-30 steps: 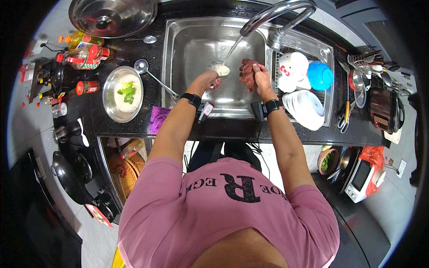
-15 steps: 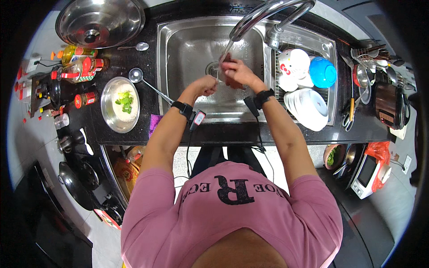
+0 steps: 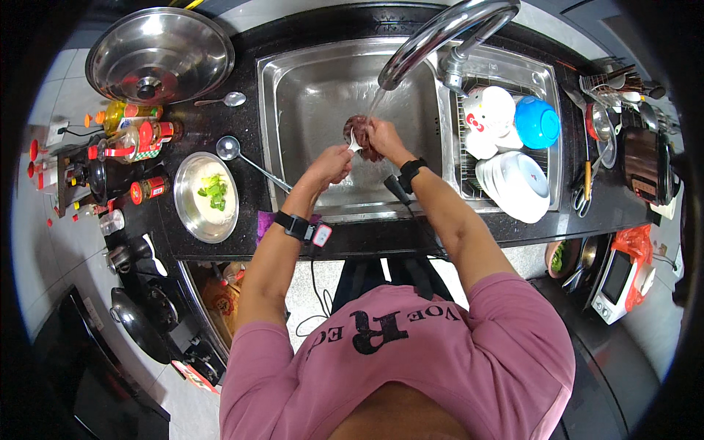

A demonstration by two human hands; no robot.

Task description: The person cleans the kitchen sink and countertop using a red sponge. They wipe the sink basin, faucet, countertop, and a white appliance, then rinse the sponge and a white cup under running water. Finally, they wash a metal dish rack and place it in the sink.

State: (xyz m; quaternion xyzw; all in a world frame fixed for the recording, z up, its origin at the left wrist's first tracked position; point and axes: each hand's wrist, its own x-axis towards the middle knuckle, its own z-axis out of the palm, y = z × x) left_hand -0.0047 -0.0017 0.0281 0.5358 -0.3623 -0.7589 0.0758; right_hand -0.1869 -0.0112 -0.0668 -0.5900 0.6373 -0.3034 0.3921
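Both hands over steel sink [image 3: 308, 88], upper centre of frame, under water stream from curved faucet [image 3: 440, 33]. Right hand [image 3: 381, 136] fingers curled around dark reddish lump [image 3: 358, 128], apparently meat. Left hand [image 3: 331, 163] closed on small white piece [image 3: 354, 144] touching lump; what it is, cannot tell. Steel bowl of greens [image 3: 207, 196] left of sink; white plates [image 3: 517, 183] and blue bowl [image 3: 537, 122] on right.

Home kitchen: steel sink [image 3: 308, 88], dish rack [image 3: 528, 81], oil bottles [image 3: 125, 128].
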